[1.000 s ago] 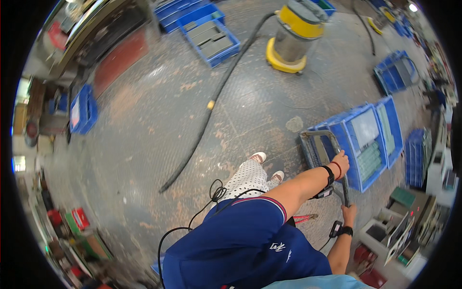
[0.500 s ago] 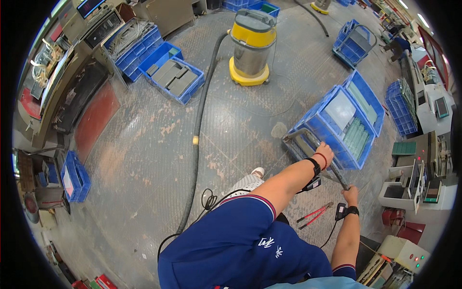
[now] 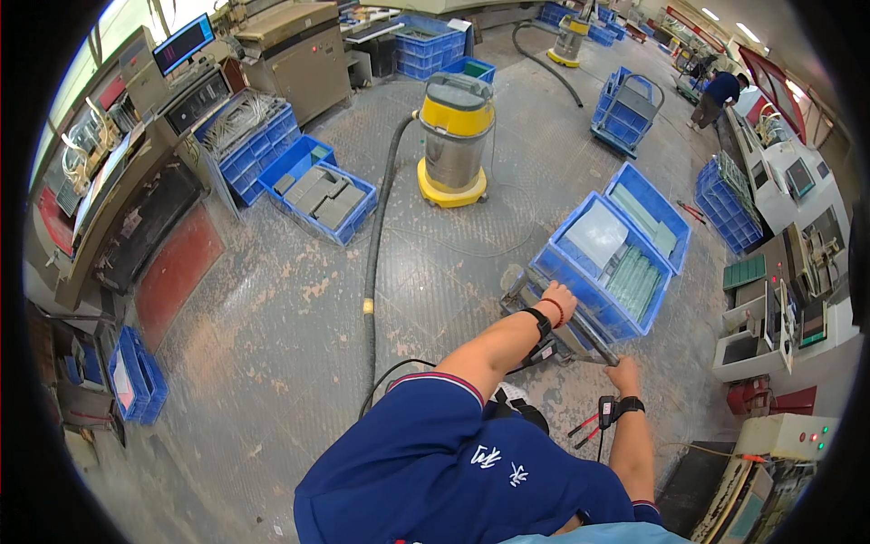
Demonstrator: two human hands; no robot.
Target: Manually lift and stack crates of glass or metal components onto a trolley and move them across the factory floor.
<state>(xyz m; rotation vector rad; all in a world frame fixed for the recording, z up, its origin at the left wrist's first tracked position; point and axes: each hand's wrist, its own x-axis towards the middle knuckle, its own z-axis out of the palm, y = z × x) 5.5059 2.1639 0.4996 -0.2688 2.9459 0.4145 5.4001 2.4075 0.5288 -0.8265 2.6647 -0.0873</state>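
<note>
Both of the person's hands gripped a tubular metal cart handle (image 3: 598, 345) that sloped down from left to right in front of the body. The left hand (image 3: 559, 297) was wrapped round the bar at its upper stretch, with the fingers folded over it; the right hand (image 3: 625, 374) was curled about its lower right end, the fingertips partly hidden. A red bracelet (image 3: 556, 313) and a black band circled the left wrist, and a black strap (image 3: 628, 407) with a small device beside it sat at the right one.

Just beyond the handle stood a blue plastic crate (image 3: 589, 296), which held rows of pale green bundles (image 3: 634, 281) and, to their left, a whitish sheet (image 3: 596, 233). Close against its far side was a second blue crate (image 3: 683, 245) with long pale green pieces inside. Near the right forearm, a red-handled cutter (image 3: 584, 424) lay on the floor (image 3: 290, 363).

Farther off, a yellow-and-steel drum vacuum (image 3: 455, 150) stood left of the crates, its black hose (image 3: 372, 263) running toward the person. Left of that hose was a blue crate of grey blocks (image 3: 349, 231). At the upper right, a co-worker (image 3: 720, 91) bent toward the machines, well apart from the cart handle.
</note>
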